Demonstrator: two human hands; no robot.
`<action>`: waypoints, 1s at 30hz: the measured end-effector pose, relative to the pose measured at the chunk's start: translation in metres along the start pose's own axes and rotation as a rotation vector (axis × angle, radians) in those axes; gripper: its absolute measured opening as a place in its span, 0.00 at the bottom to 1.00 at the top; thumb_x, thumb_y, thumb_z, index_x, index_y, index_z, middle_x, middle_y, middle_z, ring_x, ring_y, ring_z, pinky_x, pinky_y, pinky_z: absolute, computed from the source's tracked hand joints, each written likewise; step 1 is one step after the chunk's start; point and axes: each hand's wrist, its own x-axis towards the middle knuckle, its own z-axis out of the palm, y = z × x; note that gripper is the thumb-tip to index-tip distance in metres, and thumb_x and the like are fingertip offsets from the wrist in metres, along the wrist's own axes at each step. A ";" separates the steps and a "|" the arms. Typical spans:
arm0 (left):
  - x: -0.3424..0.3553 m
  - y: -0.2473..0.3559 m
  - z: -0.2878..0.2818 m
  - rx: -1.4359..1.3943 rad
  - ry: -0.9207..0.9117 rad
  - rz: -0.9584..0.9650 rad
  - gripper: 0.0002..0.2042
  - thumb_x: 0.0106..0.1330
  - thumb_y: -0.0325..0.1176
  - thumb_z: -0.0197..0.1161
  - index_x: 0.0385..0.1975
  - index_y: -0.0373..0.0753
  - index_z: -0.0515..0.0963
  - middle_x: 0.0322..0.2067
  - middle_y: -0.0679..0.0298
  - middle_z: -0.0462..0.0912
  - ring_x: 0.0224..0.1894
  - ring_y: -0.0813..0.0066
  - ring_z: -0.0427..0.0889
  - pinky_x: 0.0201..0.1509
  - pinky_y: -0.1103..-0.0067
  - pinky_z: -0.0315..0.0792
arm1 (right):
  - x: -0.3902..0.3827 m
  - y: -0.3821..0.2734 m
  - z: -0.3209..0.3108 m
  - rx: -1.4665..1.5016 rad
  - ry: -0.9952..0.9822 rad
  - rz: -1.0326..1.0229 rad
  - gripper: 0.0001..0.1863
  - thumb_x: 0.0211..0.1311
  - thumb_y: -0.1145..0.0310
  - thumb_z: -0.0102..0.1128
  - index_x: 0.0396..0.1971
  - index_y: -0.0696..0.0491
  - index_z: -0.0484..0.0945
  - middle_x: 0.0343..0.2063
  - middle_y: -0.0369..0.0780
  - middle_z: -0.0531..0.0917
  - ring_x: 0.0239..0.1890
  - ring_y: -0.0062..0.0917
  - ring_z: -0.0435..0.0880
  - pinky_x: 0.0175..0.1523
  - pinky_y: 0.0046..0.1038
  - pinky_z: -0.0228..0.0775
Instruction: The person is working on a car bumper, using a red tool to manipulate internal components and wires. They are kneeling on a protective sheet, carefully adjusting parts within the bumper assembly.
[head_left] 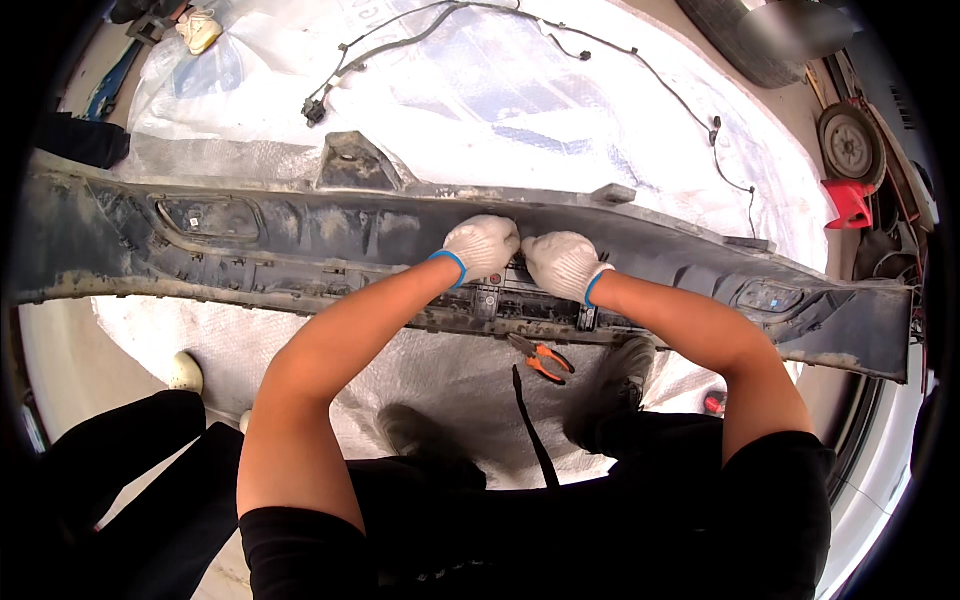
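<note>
Under both gloved hands (522, 255), bumper (300, 240).

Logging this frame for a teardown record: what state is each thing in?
Car bumper cover: dusty, lying inner side up on plastic sheet.
Left hand: gloved, pressing on bumper middle.
Right hand: gloved, pressing beside it.
Pliers: lying unheld.
Wiring harness: loose, spread out.

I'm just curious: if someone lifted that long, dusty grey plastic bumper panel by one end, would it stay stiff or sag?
The long dusty grey plastic bumper panel would probably sag and twist: it looks thin-walled and spans nearly the whole view. It is likely light for its size, being a hollow shell. Its dusty surface may feel slippery, though the left hand and right hand wear knit gloves.
</note>
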 end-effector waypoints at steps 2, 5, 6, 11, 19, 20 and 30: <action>-0.001 0.002 0.001 -0.122 0.024 -0.018 0.14 0.69 0.39 0.55 0.37 0.37 0.84 0.35 0.50 0.86 0.43 0.50 0.85 0.49 0.60 0.77 | 0.000 -0.002 0.018 0.141 0.063 0.092 0.12 0.63 0.69 0.52 0.35 0.63 0.80 0.33 0.55 0.86 0.38 0.44 0.88 0.47 0.41 0.80; 0.007 0.009 0.010 -0.048 0.080 0.053 0.15 0.71 0.40 0.55 0.40 0.36 0.84 0.34 0.50 0.86 0.41 0.51 0.85 0.48 0.61 0.78 | 0.000 -0.010 0.040 0.280 0.166 0.196 0.13 0.63 0.68 0.52 0.31 0.63 0.80 0.32 0.55 0.85 0.38 0.46 0.87 0.50 0.42 0.79; 0.006 0.011 0.012 -0.018 0.091 0.063 0.15 0.71 0.40 0.55 0.40 0.36 0.84 0.34 0.50 0.86 0.41 0.51 0.85 0.48 0.61 0.78 | -0.002 -0.012 0.044 0.305 0.178 0.208 0.14 0.63 0.67 0.52 0.31 0.64 0.80 0.33 0.56 0.85 0.39 0.46 0.87 0.50 0.42 0.79; 0.002 0.004 0.004 -0.168 0.089 0.057 0.15 0.71 0.41 0.57 0.44 0.36 0.84 0.39 0.50 0.87 0.43 0.53 0.86 0.50 0.64 0.78 | -0.005 -0.012 0.053 0.273 0.149 0.066 0.13 0.63 0.68 0.52 0.30 0.62 0.80 0.33 0.56 0.84 0.38 0.45 0.87 0.50 0.41 0.79; -0.011 -0.015 -0.048 -0.030 -0.219 -0.033 0.17 0.66 0.41 0.58 0.50 0.40 0.83 0.48 0.55 0.86 0.52 0.59 0.84 0.58 0.68 0.75 | -0.025 0.019 -0.005 -0.357 0.036 -0.187 0.22 0.67 0.68 0.53 0.60 0.52 0.71 0.32 0.41 0.81 0.27 0.28 0.85 0.28 0.31 0.79; -0.010 -0.017 -0.041 -0.070 -0.194 -0.082 0.18 0.66 0.41 0.58 0.51 0.41 0.83 0.49 0.56 0.86 0.53 0.59 0.83 0.59 0.69 0.75 | -0.020 0.017 -0.003 -0.437 0.037 -0.247 0.23 0.66 0.68 0.53 0.61 0.52 0.70 0.33 0.40 0.81 0.28 0.27 0.85 0.28 0.30 0.80; -0.012 -0.008 0.008 -0.463 -0.035 -0.244 0.16 0.68 0.35 0.58 0.51 0.39 0.83 0.49 0.54 0.86 0.52 0.63 0.84 0.58 0.72 0.75 | -0.013 0.010 0.021 -0.427 0.180 -0.209 0.16 0.68 0.66 0.52 0.52 0.55 0.75 0.33 0.41 0.82 0.32 0.28 0.87 0.30 0.34 0.79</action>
